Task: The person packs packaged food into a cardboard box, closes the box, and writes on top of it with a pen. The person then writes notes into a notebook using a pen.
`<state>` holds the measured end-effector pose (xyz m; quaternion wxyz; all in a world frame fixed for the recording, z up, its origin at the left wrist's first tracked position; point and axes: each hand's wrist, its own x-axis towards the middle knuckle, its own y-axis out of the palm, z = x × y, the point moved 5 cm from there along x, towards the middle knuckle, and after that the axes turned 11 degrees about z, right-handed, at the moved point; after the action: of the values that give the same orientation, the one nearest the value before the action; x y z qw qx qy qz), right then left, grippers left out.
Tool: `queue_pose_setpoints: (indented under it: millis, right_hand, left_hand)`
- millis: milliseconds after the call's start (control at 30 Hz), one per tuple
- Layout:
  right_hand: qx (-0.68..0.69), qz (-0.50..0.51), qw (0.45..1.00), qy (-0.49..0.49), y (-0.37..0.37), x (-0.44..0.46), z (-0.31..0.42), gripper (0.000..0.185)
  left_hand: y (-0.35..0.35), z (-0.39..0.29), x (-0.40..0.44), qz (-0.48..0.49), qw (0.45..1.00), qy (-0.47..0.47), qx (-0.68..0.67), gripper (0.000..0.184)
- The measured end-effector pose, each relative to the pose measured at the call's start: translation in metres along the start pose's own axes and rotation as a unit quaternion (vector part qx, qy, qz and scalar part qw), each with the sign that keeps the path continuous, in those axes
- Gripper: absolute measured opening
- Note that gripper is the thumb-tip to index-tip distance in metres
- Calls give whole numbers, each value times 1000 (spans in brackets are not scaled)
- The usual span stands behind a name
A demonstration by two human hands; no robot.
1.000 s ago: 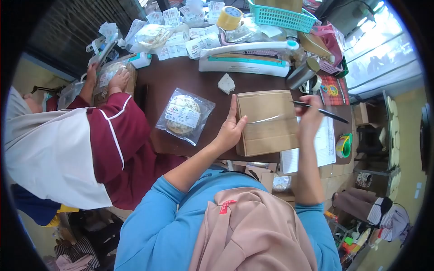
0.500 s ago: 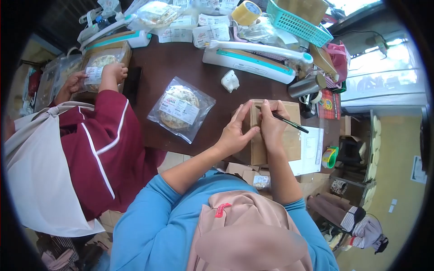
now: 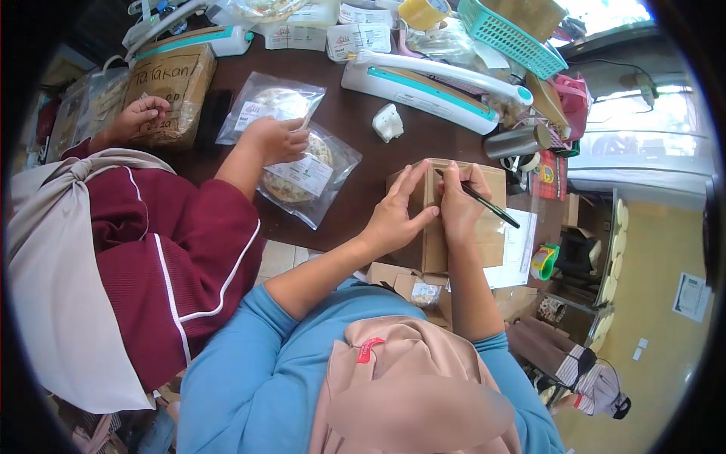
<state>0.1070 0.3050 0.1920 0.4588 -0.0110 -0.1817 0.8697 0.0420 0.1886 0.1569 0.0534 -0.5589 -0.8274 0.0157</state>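
Observation:
A brown cardboard box point(image 3: 484, 246) stands in front of me near the table edge. My right hand point(image 3: 463, 203) is closed around a dark pen point(image 3: 491, 207), its tip end at the box's upper left part and its other end pointing right. Against the box's left side rests my left hand point(image 3: 393, 219), fingers stretched and thumb apart. Under the box's right side a printed sheet point(image 3: 522, 253) sticks out. Left of my hands, two clear plastic packs lie overlapping: a nearer pizza pack point(image 3: 291, 189) and a farther pizza pack point(image 3: 271, 100), with a co-worker's hand point(image 3: 276, 141) over them.
A white-and-teal bag sealer point(image 3: 423, 94) lies behind a crumpled white piece point(image 3: 387, 122). To the right are a metal tumbler point(image 3: 518, 141) and a green tape dispenser point(image 3: 544, 261). A lettered, taped box point(image 3: 170, 94) stands by the co-worker at left.
The co-worker has moved a pizza pack from the lettered box to the table, laying it by the other pack. My hands keep nearly the same pose on the box.

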Motion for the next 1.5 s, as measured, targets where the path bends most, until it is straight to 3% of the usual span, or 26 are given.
queue_pose_setpoints:
  millis: [500, 567, 767, 1000, 1100, 1400, 1500]
  right_hand:
    - [-18, 1, 1000, 10, -3, -5, 9, 28]
    - [3, -23, 998, 62, -8, -6, 9, 27]
    - [63, -23, 996, 58, -4, -4, 10, 31]
    - [-1, 15, 999, 40, -6, -2, -1, 28]
    - [10, -23, 999, 45, -7, -4, -1, 28]
    - [34, 6, 999, 37, -5, -6, 2, 27]
    - [6, -36, 997, 63, -7, -5, 4, 27]
  left_hand:
    - [0, 0, -1, -2, 1000, -16, -25, 72]
    - [-1, -1, -1, 1, 1000, -13, -18, 73]
    - [-2, -4, -1, 2, 1000, -20, -9, 73]
    - [-2, -4, 1, 12, 1000, 1, 28, 72]
    - [-2, -5, 1, 14, 1000, -21, 2, 72]
    - [-2, -3, 1, 11, 1000, -20, 14, 71]
    - [-2, -3, 1, 15, 1000, -18, 16, 72]
